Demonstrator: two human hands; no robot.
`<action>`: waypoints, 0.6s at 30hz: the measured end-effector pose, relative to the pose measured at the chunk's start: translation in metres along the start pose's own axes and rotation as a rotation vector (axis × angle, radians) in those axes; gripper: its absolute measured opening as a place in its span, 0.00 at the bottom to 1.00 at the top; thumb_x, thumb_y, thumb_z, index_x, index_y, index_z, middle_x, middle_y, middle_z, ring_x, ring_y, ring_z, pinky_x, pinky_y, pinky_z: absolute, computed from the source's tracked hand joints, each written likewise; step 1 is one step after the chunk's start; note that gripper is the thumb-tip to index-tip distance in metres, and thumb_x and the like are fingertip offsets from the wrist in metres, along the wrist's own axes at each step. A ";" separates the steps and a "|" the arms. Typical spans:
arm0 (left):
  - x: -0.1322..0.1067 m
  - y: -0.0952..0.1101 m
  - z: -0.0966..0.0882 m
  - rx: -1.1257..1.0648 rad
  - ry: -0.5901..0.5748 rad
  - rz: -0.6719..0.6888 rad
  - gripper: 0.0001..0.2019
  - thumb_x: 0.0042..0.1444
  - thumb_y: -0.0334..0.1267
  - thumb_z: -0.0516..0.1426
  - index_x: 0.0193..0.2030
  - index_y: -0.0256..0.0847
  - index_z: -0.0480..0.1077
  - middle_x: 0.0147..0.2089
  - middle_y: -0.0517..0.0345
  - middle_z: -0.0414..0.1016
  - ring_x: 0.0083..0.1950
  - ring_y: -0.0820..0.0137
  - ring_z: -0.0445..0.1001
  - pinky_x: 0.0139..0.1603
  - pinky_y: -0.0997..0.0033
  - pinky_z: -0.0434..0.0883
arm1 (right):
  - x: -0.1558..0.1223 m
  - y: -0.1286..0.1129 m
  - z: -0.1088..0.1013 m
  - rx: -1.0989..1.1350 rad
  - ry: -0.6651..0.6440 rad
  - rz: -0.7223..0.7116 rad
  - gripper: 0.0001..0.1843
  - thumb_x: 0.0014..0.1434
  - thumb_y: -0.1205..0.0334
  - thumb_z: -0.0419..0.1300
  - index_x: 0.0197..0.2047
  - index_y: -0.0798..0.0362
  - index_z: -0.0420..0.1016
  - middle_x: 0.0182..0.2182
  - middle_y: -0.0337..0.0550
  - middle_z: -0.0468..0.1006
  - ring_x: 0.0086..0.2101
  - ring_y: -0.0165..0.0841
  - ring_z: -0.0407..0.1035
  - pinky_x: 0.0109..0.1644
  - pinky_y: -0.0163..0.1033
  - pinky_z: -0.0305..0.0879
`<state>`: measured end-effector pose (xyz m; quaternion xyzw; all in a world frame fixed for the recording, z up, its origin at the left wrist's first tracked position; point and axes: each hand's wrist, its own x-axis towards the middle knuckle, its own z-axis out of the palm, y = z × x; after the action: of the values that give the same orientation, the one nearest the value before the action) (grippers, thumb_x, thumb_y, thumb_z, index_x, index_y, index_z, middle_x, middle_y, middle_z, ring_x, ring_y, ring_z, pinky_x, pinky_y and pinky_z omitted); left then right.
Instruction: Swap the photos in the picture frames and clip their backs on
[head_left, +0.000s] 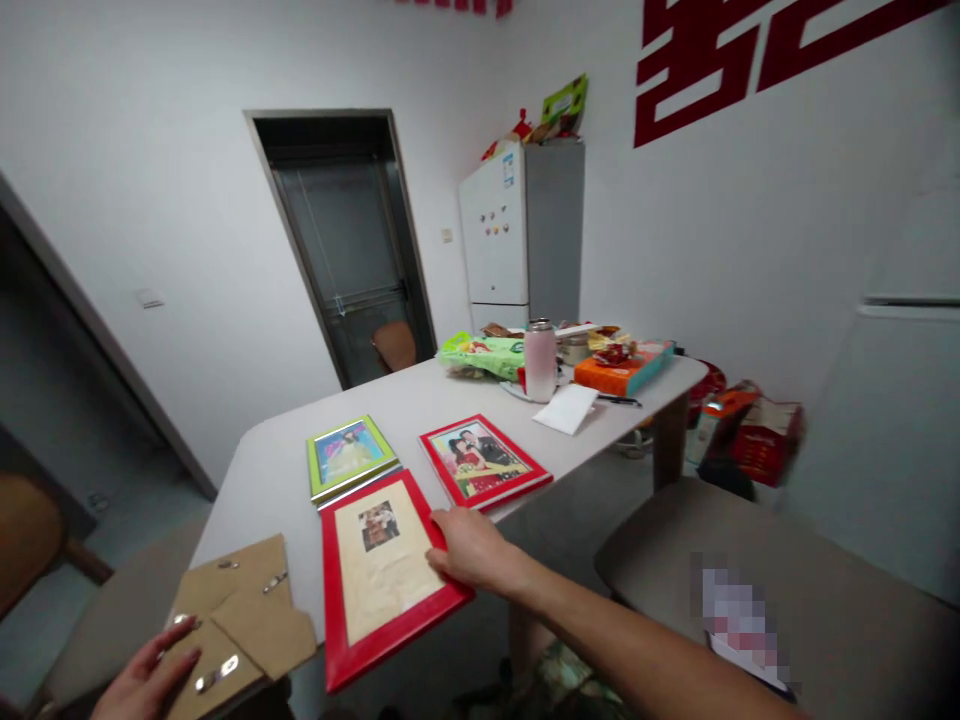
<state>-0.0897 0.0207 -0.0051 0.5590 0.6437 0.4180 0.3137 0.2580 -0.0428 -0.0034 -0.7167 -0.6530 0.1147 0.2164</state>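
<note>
My right hand (478, 548) is closed on the right side of a red picture frame (335, 600), which overhangs the table's front edge. Inside that frame is a cream sheet with a small photo of people. My left hand (154, 675) lies over the left edge of a brown backing board (262, 625) with metal clips, fingers curled onto it; the thumb is hidden. Another brown board (251, 560) with clips lies just beyond. Past the held frame rest a yellow-green photo frame (352, 455) and a second red photo frame (484, 462), both lying flat.
Across the white table (420, 400) stand a pink tumbler (540, 362), a white paper (566, 408), a pen (619, 401), a green bag (484, 356) and an orange box (611, 376). A chair (675, 570) is at the right, a fridge (491, 235) behind.
</note>
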 end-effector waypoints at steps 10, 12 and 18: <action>0.022 -0.027 -0.001 0.539 -0.031 0.194 0.30 0.38 0.49 0.51 0.47 0.31 0.59 0.46 0.41 0.68 0.47 0.53 0.67 0.49 0.55 0.61 | 0.009 -0.005 0.014 0.641 -0.072 0.180 0.35 0.40 0.71 0.48 0.55 0.62 0.50 0.30 0.46 0.75 0.28 0.32 0.69 0.32 0.35 0.62; 0.006 -0.014 0.013 0.535 -0.002 0.309 0.29 0.40 0.48 0.50 0.47 0.30 0.59 0.49 0.39 0.64 0.52 0.53 0.62 0.52 0.54 0.58 | 0.006 -0.010 0.008 1.060 -0.155 0.284 0.38 0.40 0.71 0.47 0.58 0.61 0.43 0.25 0.41 0.74 0.24 0.31 0.69 0.28 0.35 0.62; -0.076 0.059 0.089 0.158 -0.190 0.539 0.23 0.46 0.41 0.52 0.51 0.40 0.59 0.55 0.48 0.60 0.57 0.61 0.57 0.55 0.55 0.56 | -0.006 -0.036 -0.012 1.479 -0.202 0.254 0.46 0.39 0.71 0.53 0.60 0.55 0.33 0.20 0.34 0.72 0.21 0.29 0.67 0.27 0.35 0.63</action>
<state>0.0285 -0.0360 0.0027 0.7691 0.4705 0.3807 0.2056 0.2313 -0.0484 0.0232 -0.4402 -0.3350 0.6121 0.5651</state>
